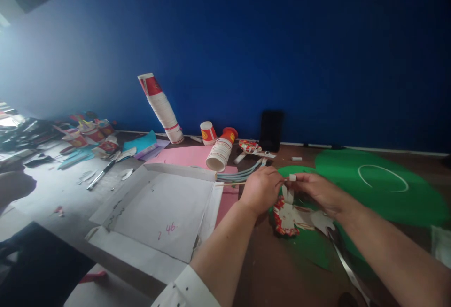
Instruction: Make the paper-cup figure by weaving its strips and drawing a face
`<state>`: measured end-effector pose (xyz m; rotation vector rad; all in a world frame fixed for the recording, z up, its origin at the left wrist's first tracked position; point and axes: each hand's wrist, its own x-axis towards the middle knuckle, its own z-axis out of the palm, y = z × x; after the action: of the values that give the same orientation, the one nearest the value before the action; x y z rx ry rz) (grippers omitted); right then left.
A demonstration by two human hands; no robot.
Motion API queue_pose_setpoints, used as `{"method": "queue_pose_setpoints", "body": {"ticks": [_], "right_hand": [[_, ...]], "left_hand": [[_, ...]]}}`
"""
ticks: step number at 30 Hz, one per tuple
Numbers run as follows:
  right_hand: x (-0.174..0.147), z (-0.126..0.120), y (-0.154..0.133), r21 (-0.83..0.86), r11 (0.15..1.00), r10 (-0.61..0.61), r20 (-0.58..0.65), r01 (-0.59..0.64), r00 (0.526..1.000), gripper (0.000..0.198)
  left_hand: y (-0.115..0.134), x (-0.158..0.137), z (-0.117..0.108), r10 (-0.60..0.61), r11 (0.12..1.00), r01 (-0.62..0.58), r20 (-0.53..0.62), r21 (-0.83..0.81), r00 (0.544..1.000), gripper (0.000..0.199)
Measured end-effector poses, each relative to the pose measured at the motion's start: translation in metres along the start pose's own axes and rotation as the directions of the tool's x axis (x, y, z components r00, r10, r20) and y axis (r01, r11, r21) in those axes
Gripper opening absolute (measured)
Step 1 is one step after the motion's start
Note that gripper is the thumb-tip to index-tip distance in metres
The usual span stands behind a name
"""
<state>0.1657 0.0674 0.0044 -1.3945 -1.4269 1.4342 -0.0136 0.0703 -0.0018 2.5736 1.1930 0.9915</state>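
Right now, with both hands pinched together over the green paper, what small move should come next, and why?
Probably press the small white piece down onto the thin stick. The right hand pinches that piece at its fingertips, the left hand holds the stick beside it, and the two nearly meet above the cut-up cup.

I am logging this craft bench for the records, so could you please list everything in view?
Stack of paper cups: one, white and red, leaning by the wall.
Loose cups: three, red and white, beside the stack.
Pink sheet: one, under the box.
Flattened box: one, white, centre-left.
Green sheet: one, on the right.
Dark upright object: one, black, against the wall.
Cut cup piece: one, red and white, under the hands.
Thin stick: one, pale, held.
Left hand: pinching the stick.
Right hand: pinching a small white bit.
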Motion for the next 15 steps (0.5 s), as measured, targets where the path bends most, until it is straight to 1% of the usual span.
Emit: {"method": "queue_pose_setpoints", "body": {"ticks": [3,7,11,15], "right_hand": [[-0.0005,-0.0003,0.0,0.079,0.996,0.038,0.014,-0.039,0.999,0.042],[0.0003,0.0013,0.0005,0.134,0.989,0.06,0.013,-0.061,0.998,0.043],[0.0021,0.0025,0.0023,0.16,0.986,0.049,0.001,-0.049,0.999,0.045],[0.0041,0.0015,0.0056,0.154,0.988,0.025,-0.005,-0.024,1.0,0.046]], "left_hand": [[0.0006,-0.0001,-0.0012,0.006,1.0,-0.006,0.008,0.007,1.0,0.019],[0.0008,0.0,-0.0013,-0.003,1.0,0.003,-0.003,-0.01,1.0,0.019],[-0.001,0.0003,0.001,-0.022,0.998,0.021,-0.02,-0.062,1.0,0.019],[-0.0024,0.0002,0.0019,-0.053,0.995,0.051,-0.021,-0.081,0.998,0.018]]}}
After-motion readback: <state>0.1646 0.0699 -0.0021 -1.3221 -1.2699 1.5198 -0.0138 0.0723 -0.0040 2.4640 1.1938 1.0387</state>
